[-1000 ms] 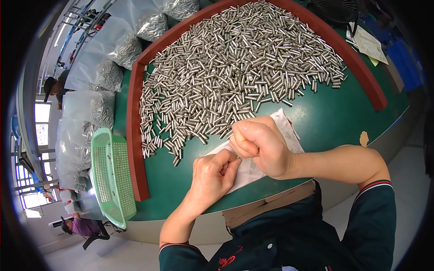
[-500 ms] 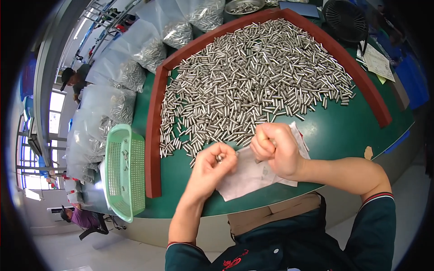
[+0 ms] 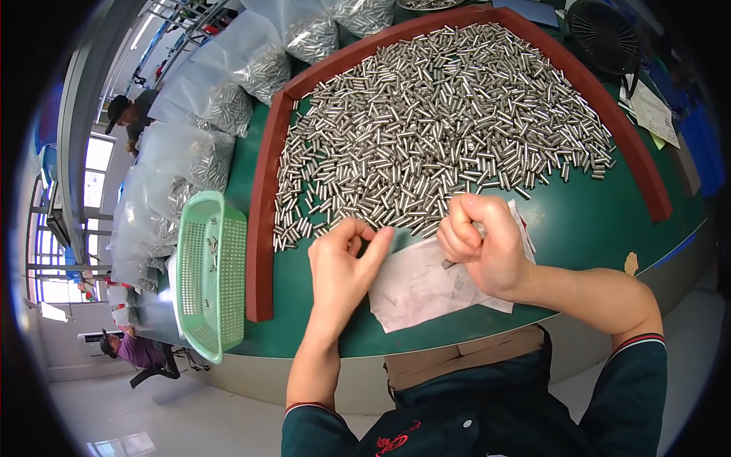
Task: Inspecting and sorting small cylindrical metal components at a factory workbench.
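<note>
Left hand (image 3: 339, 270): your left fingers are half curled, thumb raised beside the forefinger; whether they grip anything, you cannot tell, since their inner side is partly hidden.
Right hand (image 3: 491, 247): your right fingers are curled tight into a fist around metal, with a grey pin end (image 3: 448, 265) poking out below them, over the cloth.
Pins (image 3: 426, 129): the big heap of short steel cylinders lies beyond both your hands; its front edge is just past your left fingertips and close above your right knuckles.
Cloth (image 3: 415, 293): the pale, smudged sheet lies flat on the table (image 3: 567, 221), between your hands and partly under your right one.
Frame (image 3: 268, 213): the red bars border the heap at the left, back and right, open towards you.
Basket (image 3: 232, 297): the green mesh tub stands to your left, just outside the frame, with a few pins inside.
Bags (image 3: 263, 65): clear sacks of pins line the left and back, outside the frame.
Fan (image 3: 604, 36): it is black, at the far right.
</note>
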Demonstrator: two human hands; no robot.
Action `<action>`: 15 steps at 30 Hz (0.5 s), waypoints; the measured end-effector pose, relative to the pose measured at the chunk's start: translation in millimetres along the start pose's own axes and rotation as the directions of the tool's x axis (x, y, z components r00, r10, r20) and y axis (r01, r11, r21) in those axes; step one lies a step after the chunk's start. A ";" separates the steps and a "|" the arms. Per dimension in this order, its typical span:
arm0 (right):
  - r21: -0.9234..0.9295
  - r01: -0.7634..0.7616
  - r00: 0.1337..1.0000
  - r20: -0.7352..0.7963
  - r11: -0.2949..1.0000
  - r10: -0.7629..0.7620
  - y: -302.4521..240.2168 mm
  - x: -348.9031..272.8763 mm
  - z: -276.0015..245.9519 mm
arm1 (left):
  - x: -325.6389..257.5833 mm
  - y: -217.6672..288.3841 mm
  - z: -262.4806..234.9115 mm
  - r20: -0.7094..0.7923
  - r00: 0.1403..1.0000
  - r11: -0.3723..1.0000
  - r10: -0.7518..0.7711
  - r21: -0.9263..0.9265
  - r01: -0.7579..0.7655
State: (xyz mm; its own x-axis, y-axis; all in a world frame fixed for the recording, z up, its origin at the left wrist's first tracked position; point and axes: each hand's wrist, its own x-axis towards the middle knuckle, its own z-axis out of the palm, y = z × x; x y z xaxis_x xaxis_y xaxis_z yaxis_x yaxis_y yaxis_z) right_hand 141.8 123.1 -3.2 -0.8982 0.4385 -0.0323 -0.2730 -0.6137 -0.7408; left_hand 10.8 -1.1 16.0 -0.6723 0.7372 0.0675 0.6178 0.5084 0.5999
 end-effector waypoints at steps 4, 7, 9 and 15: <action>0.000 0.014 1.000 -0.009 1.000 -0.014 -1.1 -2.4 1.1 | -2.7 -2.6 11.5 -0.055 0.991 0.979 0.125 0.169 -0.114; -0.024 0.014 1.000 -0.005 1.000 -0.014 -2.9 -1.4 0.9 | -3.3 -1.8 7.2 -0.023 0.995 0.991 0.095 0.096 -0.093; -0.018 0.005 1.000 0.000 1.000 -0.005 -2.6 -1.3 1.5 | -5.5 -0.1 1.8 0.010 0.998 0.995 0.057 0.081 -0.058; -0.024 -0.009 1.000 -0.008 1.000 0.009 -6.1 -3.3 3.0 | -5.1 -0.2 5.1 0.007 0.995 0.974 0.103 0.202 -0.102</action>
State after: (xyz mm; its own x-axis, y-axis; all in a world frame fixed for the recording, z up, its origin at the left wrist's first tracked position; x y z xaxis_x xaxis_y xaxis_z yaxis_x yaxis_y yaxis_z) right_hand 145.3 123.5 3.4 -0.8977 0.4384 -0.0440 -0.2567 -0.6016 -0.7564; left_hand 16.2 -2.7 11.5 -0.6021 0.7889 0.1230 0.7528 0.5096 0.4167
